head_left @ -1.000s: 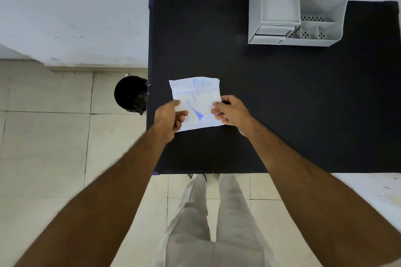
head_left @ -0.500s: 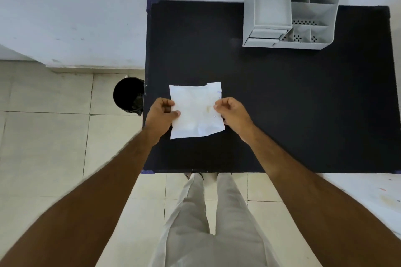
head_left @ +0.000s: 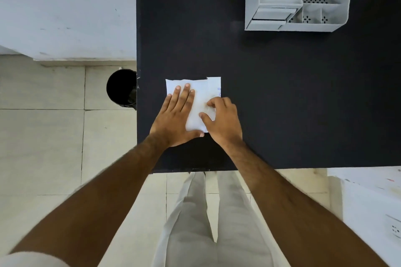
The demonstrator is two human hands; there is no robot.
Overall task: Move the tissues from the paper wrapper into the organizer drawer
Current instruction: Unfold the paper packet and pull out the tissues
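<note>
The white paper wrapper (head_left: 202,93) lies flat on the black table (head_left: 293,97), near its front left part. No tissues show outside it. My left hand (head_left: 175,117) rests palm down on the wrapper's left half, fingers straight and slightly apart. My right hand (head_left: 224,120) sits on the right half, thumb and curled fingertips pinching the paper. A strip of the wrapper with small blue print sticks out at the right edge. The grey organizer (head_left: 325,27) stands at the table's back right, and its drawer (head_left: 270,19) at the front left looks slightly pulled out.
A black bin (head_left: 120,90) stands on the tiled floor against the table's left edge. A white surface (head_left: 368,201) lies at the lower right. My legs are at the table's front edge. A white wall runs behind the table.
The wrapper was held up in both hands and turned over, printed side away. Now it lies on the table, my left hand flat on it and my right hand pinching it.
</note>
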